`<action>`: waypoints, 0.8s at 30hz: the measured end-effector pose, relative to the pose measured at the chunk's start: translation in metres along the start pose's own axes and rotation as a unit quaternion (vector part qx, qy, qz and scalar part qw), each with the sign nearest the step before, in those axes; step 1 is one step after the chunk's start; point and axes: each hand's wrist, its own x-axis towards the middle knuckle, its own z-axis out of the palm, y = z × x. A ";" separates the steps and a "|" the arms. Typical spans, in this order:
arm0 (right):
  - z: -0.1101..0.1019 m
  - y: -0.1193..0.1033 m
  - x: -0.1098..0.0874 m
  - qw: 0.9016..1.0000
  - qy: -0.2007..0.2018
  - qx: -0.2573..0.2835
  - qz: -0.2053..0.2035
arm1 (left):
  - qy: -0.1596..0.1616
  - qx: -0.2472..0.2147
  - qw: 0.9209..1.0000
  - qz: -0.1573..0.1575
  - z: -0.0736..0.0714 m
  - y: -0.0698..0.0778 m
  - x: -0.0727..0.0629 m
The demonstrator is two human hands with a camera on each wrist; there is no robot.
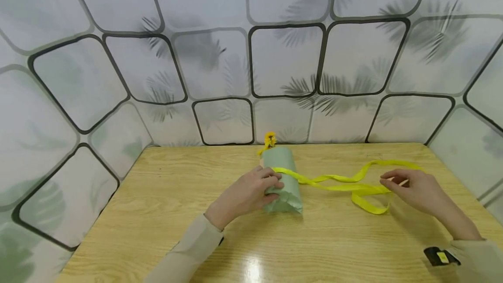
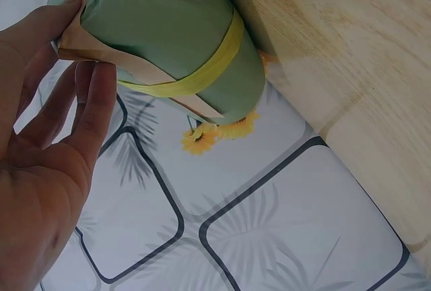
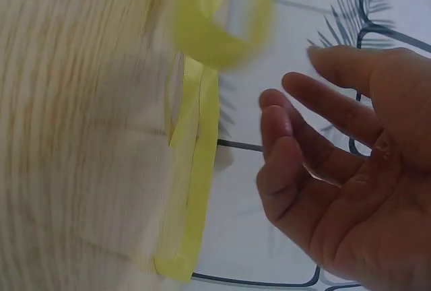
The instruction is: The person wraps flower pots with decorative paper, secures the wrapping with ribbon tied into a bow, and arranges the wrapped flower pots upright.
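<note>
A green paper-wrapped bundle (image 1: 280, 157) lies on the wooden table, yellow flowers (image 1: 270, 139) poking out at its far end. My left hand (image 1: 251, 189) pinches the wrapper's edge between thumb and fingers, where a tan paper strip (image 2: 138, 69) shows in the left wrist view. Yellow ribbon (image 1: 371, 188) goes around the bundle, and its long loose tails stretch rightward over the table. Beside those tails is my right hand (image 1: 420, 190), fingers loosely bent. In the right wrist view, a gap separates this hand from the ribbon, part of which is blurred.
Behind the wooden table (image 1: 188, 187) stands a wall covering (image 1: 287, 60) patterned with dark outlined squares and leaves. It also runs along the left and right sides. A dark strap with a yellow patch (image 1: 442, 257) shows at the right sleeve.
</note>
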 end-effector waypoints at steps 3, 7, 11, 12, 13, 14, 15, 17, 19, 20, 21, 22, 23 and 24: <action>0.001 0.006 0.003 1.000 -0.022 -0.004 -0.010 | 0.000 0.004 1.000 0.001 -0.001 0.000 0.000; 0.010 0.012 0.007 0.998 -0.048 -0.029 -0.043 | -0.002 -0.003 1.000 -0.003 -0.001 0.000 0.000; 0.018 0.016 0.008 0.995 -0.084 -0.035 -0.049 | 0.003 -0.021 1.000 -0.007 -0.001 0.001 0.000; 0.018 0.017 0.008 0.994 -0.090 -0.040 -0.049 | 0.004 -0.025 1.000 -0.009 -0.001 0.001 0.001; 0.018 0.018 0.008 0.994 -0.095 -0.041 -0.045 | 0.005 -0.028 1.000 -0.011 -0.001 0.000 0.001; 0.016 0.020 0.007 0.993 -0.099 -0.042 -0.041 | 0.006 -0.029 0.999 -0.013 0.000 0.000 0.001; 0.014 0.021 0.008 0.993 -0.100 -0.050 -0.039 | 0.005 -0.028 0.999 -0.016 0.000 0.000 0.001; 0.007 0.025 0.008 0.992 -0.102 -0.065 -0.030 | 0.000 -0.023 1.000 -0.021 0.000 0.000 0.001; -0.001 0.031 0.007 0.992 -0.093 -0.082 -0.020 | -0.007 -0.017 1.000 -0.024 0.000 0.000 0.001; -0.005 0.034 0.006 0.992 -0.088 -0.087 -0.011 | -0.010 -0.015 1.000 -0.024 0.000 0.000 0.001; -0.009 0.037 0.006 0.992 -0.080 -0.095 -0.002 | -0.013 -0.014 1.000 -0.024 0.000 0.000 0.001; -0.013 0.041 0.005 0.992 -0.070 -0.101 0.011 | -0.015 -0.011 1.000 -0.022 -0.001 0.000 0.001; -0.017 0.046 0.005 0.992 -0.060 -0.109 0.021 | -0.017 -0.012 1.000 -0.022 -0.001 0.000 0.001; -0.020 0.050 0.006 0.992 -0.054 -0.114 0.033 | -0.018 -0.013 1.000 -0.021 -0.002 0.000 0.002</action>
